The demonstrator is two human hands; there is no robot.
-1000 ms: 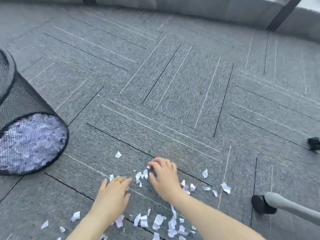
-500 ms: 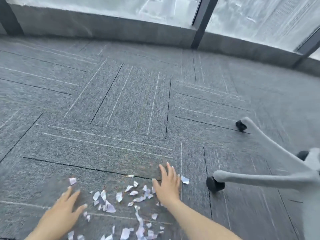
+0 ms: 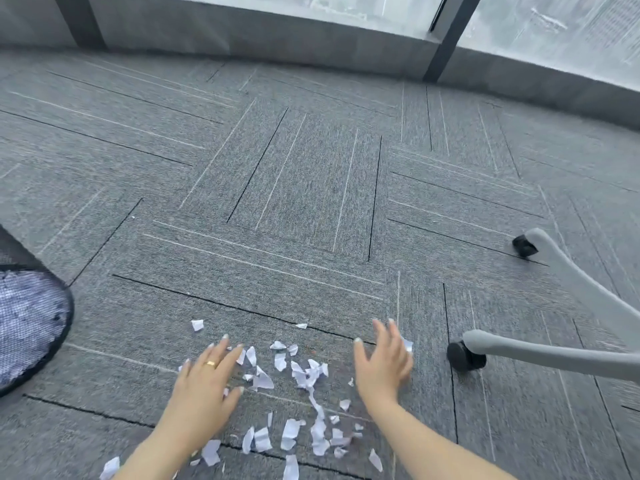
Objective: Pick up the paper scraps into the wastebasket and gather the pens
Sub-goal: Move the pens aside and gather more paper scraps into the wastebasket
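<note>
Several white paper scraps (image 3: 304, 372) lie scattered on the grey carpet (image 3: 311, 209) between and below my two hands. My left hand (image 3: 204, 382) lies flat on the carpet at the left edge of the scraps, fingers straight, a gold ring on one finger. On the right side of the pile is my right hand (image 3: 382, 362), fingers spread and straight, palm facing the scraps, blurred. One scrap (image 3: 197, 324) lies apart, further out. A black mesh wastebasket (image 3: 31, 323) with scraps inside lies on its side at the left edge. No pens are in view.
A grey office chair base (image 3: 561, 351) with black castors (image 3: 462, 356) stands close to the right of my right hand. A low grey wall and window frame (image 3: 446, 39) run along the far side.
The view has swung left and the wastebasket is back in sight. My left hand has moved in toward the scraps. My right hand stays spread at the pile's right side.
</note>
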